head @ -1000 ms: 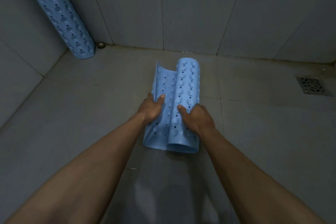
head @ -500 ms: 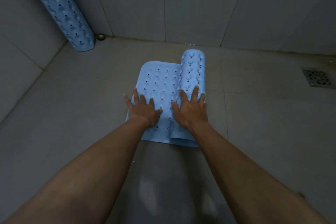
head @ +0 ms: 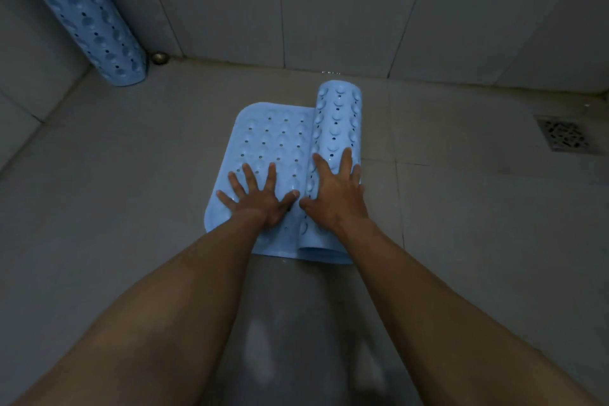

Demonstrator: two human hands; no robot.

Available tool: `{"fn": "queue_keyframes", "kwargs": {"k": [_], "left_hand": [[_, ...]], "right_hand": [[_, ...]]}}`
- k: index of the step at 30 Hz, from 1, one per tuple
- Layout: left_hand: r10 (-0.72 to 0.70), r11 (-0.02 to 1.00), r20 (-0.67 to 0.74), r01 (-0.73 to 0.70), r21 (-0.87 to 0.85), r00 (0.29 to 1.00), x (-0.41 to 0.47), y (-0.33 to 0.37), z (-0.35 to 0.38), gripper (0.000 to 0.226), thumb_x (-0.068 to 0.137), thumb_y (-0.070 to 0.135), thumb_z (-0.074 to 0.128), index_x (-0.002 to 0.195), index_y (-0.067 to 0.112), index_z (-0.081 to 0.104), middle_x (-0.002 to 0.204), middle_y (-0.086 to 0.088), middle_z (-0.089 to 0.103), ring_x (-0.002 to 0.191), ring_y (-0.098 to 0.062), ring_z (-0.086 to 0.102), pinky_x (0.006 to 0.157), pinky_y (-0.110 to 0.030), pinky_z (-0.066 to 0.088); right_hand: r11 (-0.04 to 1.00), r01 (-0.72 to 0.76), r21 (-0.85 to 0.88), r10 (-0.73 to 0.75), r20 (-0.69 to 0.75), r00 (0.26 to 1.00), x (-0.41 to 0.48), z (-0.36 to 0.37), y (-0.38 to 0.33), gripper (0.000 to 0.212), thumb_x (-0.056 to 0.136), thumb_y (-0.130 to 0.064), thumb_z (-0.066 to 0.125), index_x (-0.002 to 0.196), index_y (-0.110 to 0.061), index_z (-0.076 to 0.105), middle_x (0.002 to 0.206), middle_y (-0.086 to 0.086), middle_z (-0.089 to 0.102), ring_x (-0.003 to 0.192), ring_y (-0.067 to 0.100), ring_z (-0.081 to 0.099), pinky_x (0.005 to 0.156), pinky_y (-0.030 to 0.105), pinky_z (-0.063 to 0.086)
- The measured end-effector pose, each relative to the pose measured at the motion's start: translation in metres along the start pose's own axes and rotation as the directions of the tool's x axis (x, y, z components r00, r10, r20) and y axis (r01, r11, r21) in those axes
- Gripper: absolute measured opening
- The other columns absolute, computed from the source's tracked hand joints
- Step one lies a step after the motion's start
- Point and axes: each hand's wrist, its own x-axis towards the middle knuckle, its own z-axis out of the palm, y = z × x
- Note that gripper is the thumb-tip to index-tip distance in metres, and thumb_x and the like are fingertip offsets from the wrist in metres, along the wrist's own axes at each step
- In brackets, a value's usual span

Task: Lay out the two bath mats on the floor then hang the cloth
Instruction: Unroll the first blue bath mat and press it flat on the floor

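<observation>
A light blue bath mat point(head: 280, 138) with holes and suction cups lies partly unrolled on the tiled floor in the middle of the view. Its left part is flat; its right part is still a roll point(head: 339, 122). My left hand point(head: 260, 196) presses flat on the unrolled part with fingers spread. My right hand point(head: 336, 189) rests on the near end of the roll with straight fingers. A second blue mat point(head: 85, 16), rolled up, leans in the far left corner against the wall. No cloth is in view.
Grey tiled walls close the far side and the left. A small round metal fitting point(head: 160, 58) sits at the wall's foot beside the leaning roll. A square floor drain point(head: 563, 134) lies at the right. Bare floor tiles point(head: 478, 224) spread right of the mat.
The mat has been unrolled further to the right. Both hands went from gripping the curled mat to lying flat on it, and the roll has shifted rightward under my right hand.
</observation>
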Motion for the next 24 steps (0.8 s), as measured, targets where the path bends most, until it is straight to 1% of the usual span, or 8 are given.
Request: {"fn": "queue_keyframes", "kwargs": {"k": [4, 9, 13, 16, 21, 24], "left_hand": [[0.003, 1.000, 0.014, -0.003, 0.008, 1.000, 0.005, -0.008, -0.007, 0.091, 0.083, 0.086, 0.020, 0.149, 0.043, -0.026, 0.157, -0.008, -0.038, 0.143, -0.040, -0.033, 0.110, -0.069, -0.015], [-0.009, 1.000, 0.027, 0.009, 0.008, 1.000, 0.011, -0.009, -0.011, 0.092, 0.083, 0.087, 0.019, 0.148, 0.043, -0.028, 0.155, -0.008, -0.040, 0.143, -0.041, -0.034, 0.111, -0.070, -0.014], [-0.020, 1.000, 0.013, 0.020, 0.000, 1.000, 0.014, -0.007, -0.010, 0.093, 0.081, 0.088, 0.019, 0.147, 0.043, -0.028, 0.156, -0.009, -0.040, 0.142, -0.041, -0.034, 0.110, -0.070, -0.015], [-0.026, 1.000, 0.016, 0.026, -0.006, 1.000, 0.015, -0.008, -0.011, 0.093, 0.081, 0.088, 0.019, 0.147, 0.043, -0.029, 0.155, -0.010, -0.040, 0.142, -0.042, -0.034, 0.110, -0.071, -0.015], [-0.024, 1.000, 0.011, 0.024, -0.007, 1.000, 0.017, -0.009, -0.009, 0.093, 0.080, 0.089, 0.017, 0.146, 0.043, -0.030, 0.155, -0.010, -0.040, 0.142, -0.042, -0.034, 0.109, -0.072, -0.015], [-0.022, 0.999, -0.017, 0.023, 0.022, 1.000, 0.019, -0.008, -0.008, 0.092, 0.083, 0.086, 0.017, 0.148, 0.040, -0.028, 0.156, -0.011, -0.038, 0.142, -0.042, -0.034, 0.108, -0.071, -0.017]], "right_hand": [[1.000, -0.014, 0.007, 0.014, -0.003, 1.000, 0.001, 0.001, -0.002, 0.093, 0.083, -0.044, 0.070, 0.156, -0.033, 0.013, 0.162, 0.015, -0.022, 0.148, 0.045, -0.007, 0.118, 0.059, 0.016], [1.000, -0.009, 0.029, 0.009, -0.014, 1.000, 0.008, 0.000, -0.004, 0.093, 0.082, -0.043, 0.071, 0.156, -0.033, 0.016, 0.162, 0.013, -0.020, 0.148, 0.043, -0.005, 0.118, 0.059, 0.018], [0.999, 0.003, 0.051, -0.004, 0.007, 1.000, 0.014, -0.001, -0.001, 0.094, 0.081, -0.041, 0.073, 0.156, -0.033, 0.017, 0.162, 0.012, -0.021, 0.149, 0.042, -0.005, 0.119, 0.056, 0.019], [0.999, 0.011, 0.051, -0.012, 0.027, 1.000, 0.018, -0.004, 0.000, 0.095, 0.081, -0.040, 0.075, 0.156, -0.032, 0.017, 0.162, 0.011, -0.023, 0.149, 0.041, -0.006, 0.119, 0.057, 0.020], [0.999, -0.035, 0.017, 0.035, 0.032, 0.999, 0.016, -0.009, 0.007, 0.095, 0.081, -0.044, 0.074, 0.155, -0.032, 0.016, 0.162, 0.011, -0.024, 0.149, 0.042, -0.004, 0.118, 0.059, 0.017], [0.993, -0.074, -0.088, 0.074, -0.004, 0.997, 0.014, -0.010, 0.012, 0.090, 0.084, -0.048, 0.066, 0.153, -0.022, 0.015, 0.163, 0.008, -0.023, 0.149, 0.041, -0.007, 0.117, 0.063, 0.011]]}}
